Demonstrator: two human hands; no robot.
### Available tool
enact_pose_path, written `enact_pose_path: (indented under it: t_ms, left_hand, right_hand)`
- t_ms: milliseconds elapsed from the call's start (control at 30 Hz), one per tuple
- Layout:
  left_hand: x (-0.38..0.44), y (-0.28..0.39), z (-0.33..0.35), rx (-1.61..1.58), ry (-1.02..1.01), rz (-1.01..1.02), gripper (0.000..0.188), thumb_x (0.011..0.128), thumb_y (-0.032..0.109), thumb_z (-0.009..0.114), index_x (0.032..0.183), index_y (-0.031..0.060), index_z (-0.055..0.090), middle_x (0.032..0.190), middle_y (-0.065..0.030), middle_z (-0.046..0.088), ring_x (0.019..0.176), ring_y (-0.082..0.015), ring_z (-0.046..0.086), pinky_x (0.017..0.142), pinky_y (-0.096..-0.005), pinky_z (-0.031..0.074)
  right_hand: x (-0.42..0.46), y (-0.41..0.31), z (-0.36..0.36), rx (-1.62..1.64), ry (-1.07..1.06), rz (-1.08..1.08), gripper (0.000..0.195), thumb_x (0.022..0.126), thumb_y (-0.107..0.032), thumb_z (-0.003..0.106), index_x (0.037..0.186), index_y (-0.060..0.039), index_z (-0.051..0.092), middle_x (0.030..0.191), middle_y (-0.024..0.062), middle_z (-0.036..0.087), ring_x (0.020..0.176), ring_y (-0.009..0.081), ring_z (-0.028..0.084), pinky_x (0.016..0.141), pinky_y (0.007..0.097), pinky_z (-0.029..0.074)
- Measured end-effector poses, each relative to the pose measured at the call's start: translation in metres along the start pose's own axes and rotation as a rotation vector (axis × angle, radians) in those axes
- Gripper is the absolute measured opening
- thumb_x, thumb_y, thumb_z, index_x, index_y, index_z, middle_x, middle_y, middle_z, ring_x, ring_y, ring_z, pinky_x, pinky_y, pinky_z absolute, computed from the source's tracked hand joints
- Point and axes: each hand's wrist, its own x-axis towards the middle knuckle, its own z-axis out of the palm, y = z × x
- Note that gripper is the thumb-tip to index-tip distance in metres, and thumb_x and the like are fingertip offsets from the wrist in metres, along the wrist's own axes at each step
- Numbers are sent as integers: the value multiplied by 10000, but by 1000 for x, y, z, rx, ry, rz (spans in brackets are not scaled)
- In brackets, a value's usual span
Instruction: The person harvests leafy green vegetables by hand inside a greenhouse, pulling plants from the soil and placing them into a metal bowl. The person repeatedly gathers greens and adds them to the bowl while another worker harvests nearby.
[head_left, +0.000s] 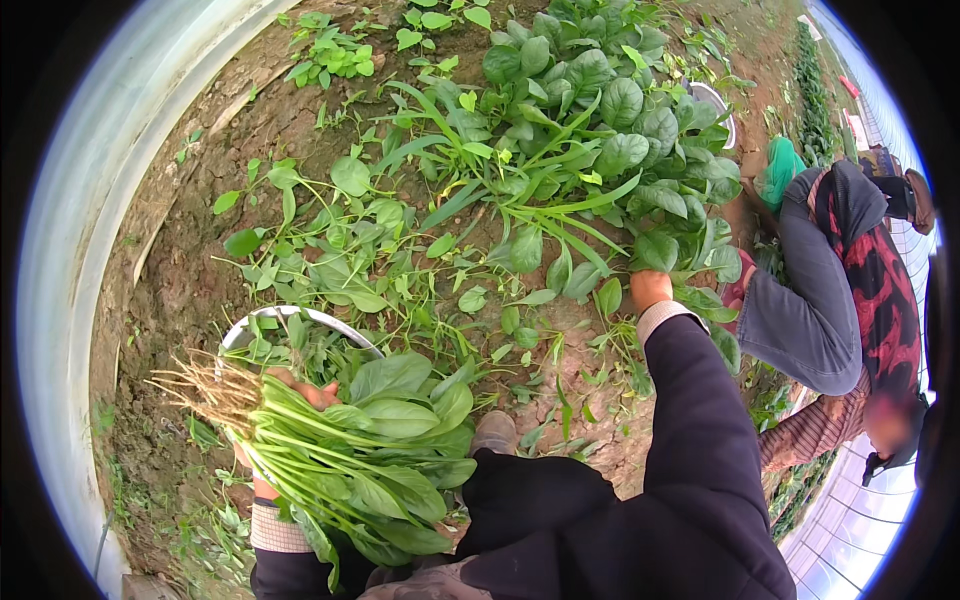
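A thick bunch of uprooted spinach (352, 442) lies across my left hand (311, 391), roots to the left and leaves to the right. My left fingers wrap the stems just below the pale brown roots (217, 390). Under and behind the bunch stands a bucket (330, 319) with a pale rim, with loose greens in it. My right hand (651, 289) reaches in at the base of the growing spinach (622, 161). Leaves cover its fingertips, so whether they grip a stem is hidden.
Cut or pulled greens (337, 270) and weeds lie scattered on the soil. Plastic greenhouse sheeting (67, 300) curves along the left. A co-worker (810, 285) crouches at the right beside the spinach. A second container (716, 112) stands behind the plants. My shoe (495, 433) rests near the bunch.
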Motion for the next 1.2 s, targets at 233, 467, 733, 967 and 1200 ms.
enact_pose_path:
  t_ms: [233, 467, 733, 967, 1200]
  left_hand:
    - [-1, 6, 23, 270, 203, 14, 201, 924, 226, 569, 1050, 115, 459, 853, -92, 629, 812, -274, 644, 1076, -470, 358]
    - [7, -2, 34, 289, 251, -3, 199, 899, 202, 605, 1018, 120, 468, 794, -77, 625, 749, -244, 640, 1049, -467, 383]
    - [3, 2, 7, 79, 42, -22, 601, 826, 624, 411, 1017, 62, 501, 911, -221, 609, 871, -362, 581, 1065, -474, 308]
    - [-8, 16, 4, -30, -5, -10, 785, 806, 700, 362, 1199, 28, 463, 1037, -259, 606, 977, -391, 574, 1078, -501, 281]
    - [-10, 33, -6, -51, -142, -115, 745, 836, 477, 539, 1344, -17, 308, 1129, -306, 555, 1111, -454, 533, 922, -571, 461]
  right_hand:
    - [18, 21, 41, -175, 85, 132, 388, 910, -156, 457, 1287, -111, 539, 1375, 83, 479, 1254, 251, 457, 1023, 391, 364]
    - [8, 16, 12, 52, -90, 329, 331, 899, -184, 467, 1196, -99, 588, 1277, 125, 539, 1175, 266, 515, 930, 394, 431]
    - [2, 23, 28, 124, -135, 268, 280, 898, -196, 448, 1063, -94, 649, 1018, 123, 686, 925, 267, 673, 765, 389, 528]
    - [-38, 33, 15, 204, -82, 445, 248, 900, -170, 446, 1051, -60, 610, 1040, 118, 676, 946, 272, 664, 773, 381, 528]
    - [-124, -8, -113, 463, 289, 369, 355, 751, -232, 680, 1016, -34, 552, 1028, 137, 640, 1059, 347, 551, 887, 456, 432]
